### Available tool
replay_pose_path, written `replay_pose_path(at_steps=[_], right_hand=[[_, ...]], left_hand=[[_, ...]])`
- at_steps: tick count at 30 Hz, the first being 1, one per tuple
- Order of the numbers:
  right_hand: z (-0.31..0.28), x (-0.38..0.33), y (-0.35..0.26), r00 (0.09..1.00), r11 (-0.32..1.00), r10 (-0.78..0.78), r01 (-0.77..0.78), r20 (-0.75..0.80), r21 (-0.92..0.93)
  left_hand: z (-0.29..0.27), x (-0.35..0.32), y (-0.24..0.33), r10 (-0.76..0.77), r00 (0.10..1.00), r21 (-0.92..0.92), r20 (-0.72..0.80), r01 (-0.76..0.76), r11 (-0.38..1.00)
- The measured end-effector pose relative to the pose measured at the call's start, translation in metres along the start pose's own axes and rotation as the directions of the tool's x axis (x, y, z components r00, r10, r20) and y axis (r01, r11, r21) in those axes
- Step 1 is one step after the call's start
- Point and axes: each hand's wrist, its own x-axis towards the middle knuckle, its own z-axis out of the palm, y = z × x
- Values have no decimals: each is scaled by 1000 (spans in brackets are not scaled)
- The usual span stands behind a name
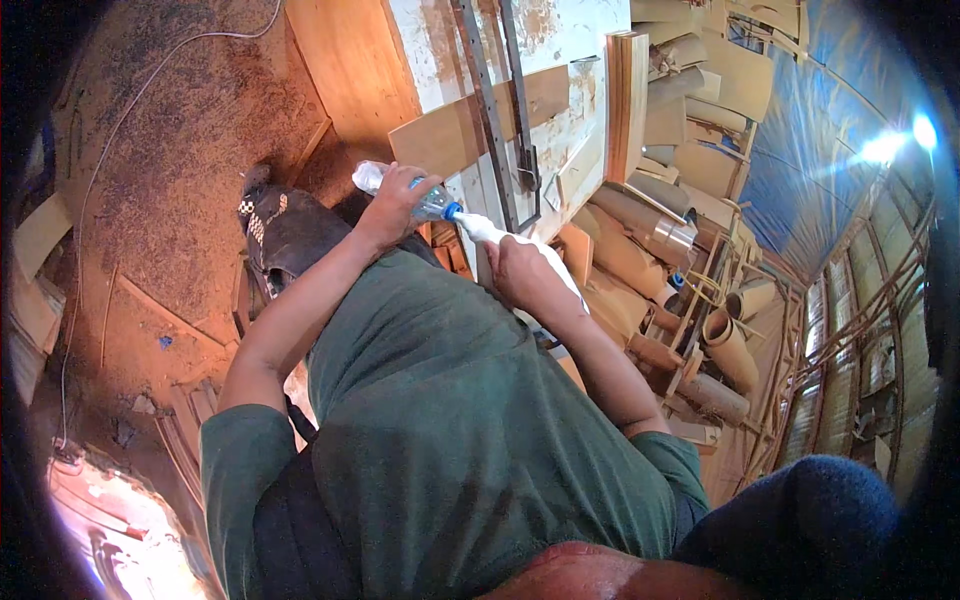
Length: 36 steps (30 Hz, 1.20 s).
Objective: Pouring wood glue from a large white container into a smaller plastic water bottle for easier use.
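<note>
My left hand (393, 212) is wrapped around a clear plastic bottle (434, 205) with blue at its neck. The bottle lies nearly on its side, neck to the right; its other end looks whitish. My right hand (528, 272) is closed around a long white thing (478, 228), perhaps a squeeze bottle or a bag. Its narrow end meets the blue neck, and more of it shows beyond my knuckles. Whether anything passes between the two I cannot tell. Both hands are in front of my green shirt, near a white worktable (585, 85).
On the worktable lie a long dark metal bar clamp (490, 120), a flat wooden board (430, 138) and a stack of wood strips (627, 105). Rolled sheets and wooden offcuts (730, 350) crowd the right side. A cable (105, 150) crosses the sawdust-covered floor at left.
</note>
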Motion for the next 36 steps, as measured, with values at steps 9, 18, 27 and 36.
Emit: replay_pose_path(at_steps=[9,18,27,36], right_hand=[[-3,2,-2,999,1000,-2,2,-34,-6],[-5,6,0,1000,1000,6,-6,-5,0],[-3,4,1,1000,1000,11,-11,-10,1],[-3,1,-1,999,999,36,-36,-20,-15]], left_hand=[[1,0,-4,4,1000,-3,19,-4,1000],[2,2,-3,-19,1000,-31,21,19,999],[3,2,-2,8,1000,-21,-6,-8,1000],[4,3,-2,47,998,-33,-44,-48,998]])
